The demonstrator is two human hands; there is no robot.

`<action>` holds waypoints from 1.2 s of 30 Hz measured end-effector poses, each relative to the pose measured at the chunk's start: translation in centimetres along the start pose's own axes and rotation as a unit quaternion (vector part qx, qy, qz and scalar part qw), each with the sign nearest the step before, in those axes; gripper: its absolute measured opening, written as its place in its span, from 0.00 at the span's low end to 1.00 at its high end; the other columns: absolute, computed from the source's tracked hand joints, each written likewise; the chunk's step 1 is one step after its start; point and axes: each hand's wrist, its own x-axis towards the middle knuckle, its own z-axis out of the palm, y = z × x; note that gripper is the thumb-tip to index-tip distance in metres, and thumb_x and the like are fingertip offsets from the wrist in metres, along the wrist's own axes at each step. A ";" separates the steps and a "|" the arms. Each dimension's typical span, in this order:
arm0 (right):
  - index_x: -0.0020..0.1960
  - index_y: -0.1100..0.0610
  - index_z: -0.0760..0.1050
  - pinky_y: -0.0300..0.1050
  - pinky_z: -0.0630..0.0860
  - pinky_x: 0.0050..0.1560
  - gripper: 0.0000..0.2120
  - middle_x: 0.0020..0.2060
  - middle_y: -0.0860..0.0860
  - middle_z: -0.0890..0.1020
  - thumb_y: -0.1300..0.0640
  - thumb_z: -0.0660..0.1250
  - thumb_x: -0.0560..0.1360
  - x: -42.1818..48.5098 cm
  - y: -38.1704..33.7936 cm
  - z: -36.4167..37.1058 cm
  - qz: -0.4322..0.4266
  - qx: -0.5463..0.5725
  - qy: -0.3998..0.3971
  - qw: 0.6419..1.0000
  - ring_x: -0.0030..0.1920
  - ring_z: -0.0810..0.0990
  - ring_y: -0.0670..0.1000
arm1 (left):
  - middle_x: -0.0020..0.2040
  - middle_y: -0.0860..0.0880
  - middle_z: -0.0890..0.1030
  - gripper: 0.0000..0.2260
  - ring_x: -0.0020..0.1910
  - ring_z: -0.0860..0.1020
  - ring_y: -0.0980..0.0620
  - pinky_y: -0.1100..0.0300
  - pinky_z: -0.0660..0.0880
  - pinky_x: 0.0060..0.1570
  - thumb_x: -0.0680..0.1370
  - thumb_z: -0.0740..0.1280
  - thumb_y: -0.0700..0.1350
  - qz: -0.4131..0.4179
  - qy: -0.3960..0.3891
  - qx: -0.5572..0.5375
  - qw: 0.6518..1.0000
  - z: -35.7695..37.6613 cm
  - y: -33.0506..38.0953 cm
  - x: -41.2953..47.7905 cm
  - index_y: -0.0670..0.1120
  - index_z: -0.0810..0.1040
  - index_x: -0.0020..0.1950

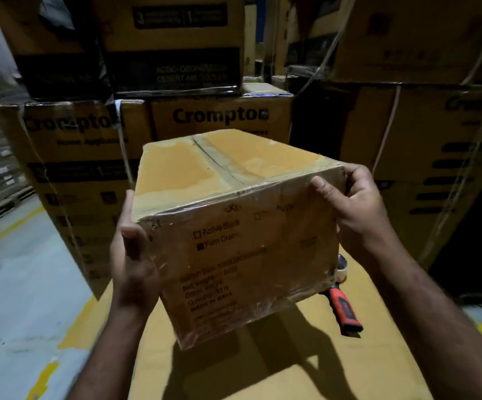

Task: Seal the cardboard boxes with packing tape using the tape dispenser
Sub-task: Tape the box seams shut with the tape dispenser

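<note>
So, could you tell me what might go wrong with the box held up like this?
The box is tilted and gripped only at its side edges by the left hand and right hand; its glossy tape could let it slip. The tape dispenser lies on the cardboard surface by the box's lower right corner; setting the box down might land on it.

The cardboard box (234, 226) fills the middle above the carton top (263, 370). Stacked cartons (222, 116) wall its far edge; the tape dispenser (345, 308) lies by the right edge. Its near part and the floor (17, 284) leftward lie open.
</note>
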 end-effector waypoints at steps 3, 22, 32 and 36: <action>0.61 0.54 0.71 0.53 0.83 0.50 0.27 0.53 0.51 0.80 0.46 0.75 0.67 -1.5 -2.3 -2.4 -0.010 -0.015 0.060 0.998 0.54 0.82 0.50 | 0.77 0.51 0.70 0.47 0.77 0.66 0.49 0.39 0.63 0.75 0.71 0.56 0.78 0.006 -0.059 -0.019 0.998 1.6 0.0 1.2 0.51 0.57 0.82; 0.61 0.53 0.71 0.46 0.83 0.44 0.19 0.55 0.51 0.80 0.48 0.73 0.75 -14.5 -13.5 -20.4 -0.071 -0.230 0.401 0.884 0.53 0.83 0.50 | 0.55 0.36 0.80 0.30 0.54 0.79 0.37 0.40 0.75 0.48 0.70 0.64 0.61 -0.188 -0.232 -0.223 0.928 25.0 5.0 -3.0 0.36 0.76 0.56; 0.57 0.54 0.72 0.41 0.79 0.39 0.23 0.49 0.50 0.81 0.37 0.70 0.73 -15.4 -11.1 -33.2 -0.035 -0.220 0.498 0.838 0.46 0.82 0.46 | 0.60 0.34 0.79 0.35 0.54 0.79 0.37 0.38 0.75 0.49 0.65 0.63 0.58 -0.207 -0.216 -0.189 0.935 39.0 4.7 -9.7 0.31 0.74 0.59; 0.56 0.53 0.73 0.43 0.81 0.38 0.21 0.49 0.51 0.81 0.39 0.71 0.74 -13.4 -7.0 -41.3 -0.023 -0.206 0.500 0.841 0.45 0.83 0.47 | 0.37 0.46 0.72 0.11 0.38 0.71 0.47 0.48 0.66 0.37 0.71 0.61 0.51 -0.236 -0.241 -0.157 0.928 46.3 1.3 -12.8 0.45 0.71 0.35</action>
